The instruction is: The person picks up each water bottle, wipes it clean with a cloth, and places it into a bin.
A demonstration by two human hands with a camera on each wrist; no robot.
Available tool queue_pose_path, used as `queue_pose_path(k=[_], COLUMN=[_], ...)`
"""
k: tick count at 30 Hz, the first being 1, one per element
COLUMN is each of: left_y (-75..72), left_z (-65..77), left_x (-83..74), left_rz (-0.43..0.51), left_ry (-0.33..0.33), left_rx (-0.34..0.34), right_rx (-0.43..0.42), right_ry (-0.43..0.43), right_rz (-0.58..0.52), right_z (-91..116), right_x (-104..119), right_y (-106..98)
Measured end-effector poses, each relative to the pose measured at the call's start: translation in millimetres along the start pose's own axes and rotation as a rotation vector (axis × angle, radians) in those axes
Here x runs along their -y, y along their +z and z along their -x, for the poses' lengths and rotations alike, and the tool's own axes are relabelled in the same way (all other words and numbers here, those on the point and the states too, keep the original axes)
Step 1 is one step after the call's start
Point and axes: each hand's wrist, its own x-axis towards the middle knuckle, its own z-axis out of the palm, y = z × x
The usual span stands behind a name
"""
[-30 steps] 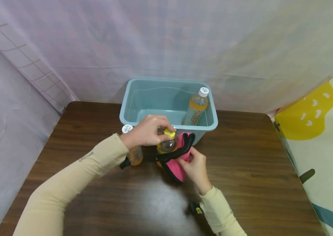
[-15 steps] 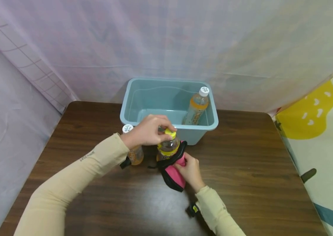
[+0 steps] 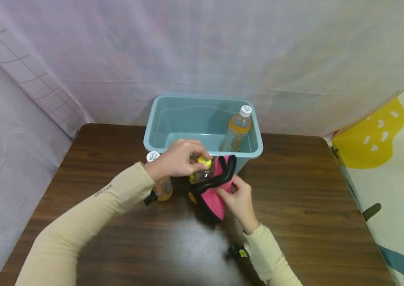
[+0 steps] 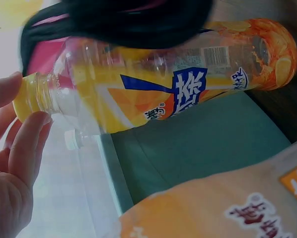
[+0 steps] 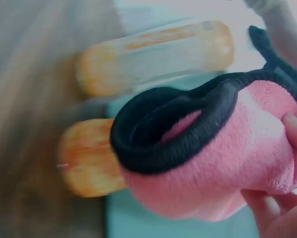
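Observation:
My left hand pinches the yellow cap of a clear drink bottle between thumb and fingers. The bottle stands upright on the table, just in front of the bin, its label yellow, orange and blue. Gathered in my right hand is a fluffy pink cloth with thick black edging. In the head view the cloth lies across the bottle's front and right side and hides much of it. In the right wrist view the bottle's orange base sticks out beyond the black edging.
A blue-grey plastic bin stands at the table's back edge. One white-capped bottle leans inside its right end. Another white-capped bottle stands left of the bin's front, partly behind my left wrist. A pale curtain hangs behind.
My right hand slides the cloth down the bottle's side, then back up to about where it was a second ago. The left hand keeps its hold on the cap.

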Motion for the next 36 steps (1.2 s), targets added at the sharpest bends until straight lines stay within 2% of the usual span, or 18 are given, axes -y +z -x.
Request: queue_pose_path(k=[3, 7, 13, 17, 21, 27, 30, 36], left_y=[-0.2, 0.2, 1.2, 2.0, 2.3, 1.0, 1.6, 2.7], left_z=[-0.3, -0.7, -0.6, -1.2, -1.3, 0.2, 0.5, -0.1], left_x=[0.6, 1.7, 1.3, 1.2, 2.6, 3.2, 2.5, 0.7], left_rz=[-0.012, -0.025, -0.029, -0.041, -0.044, -0.025, -0.015, -0.016], left_ry=[0.016, 0.032, 0.017, 0.019, 0.013, -0.007, -0.013, -0.017], left_rx=[-0.007, -0.015, -0.015, -0.017, -0.019, -0.019, -0.016, -0.001], right_rx=[0.006, 0.008, 0.032, 0.031, 0.019, 0.032, 0.058, 0.111], right_ry=[-0.037, -0.062, 0.055, 0.098, 0.074, 0.12, 0.14, 0.127], right_rz=[0.009, 0.04, 0.067, 0.059, 0.044, 0.048, 0.085, 0.193], right_z=[-10.5, -18.7, -15.9, -7.5, 0.3, 8.8, 12.3, 21.8], right_x=[24.6, 37.2, 34.5, 21.0, 2.2, -44.5, -61.0, -80.8], right_y=[-4.3, -5.7, -7.3, -5.1, 1.6, 12.8, 16.2, 22.3])
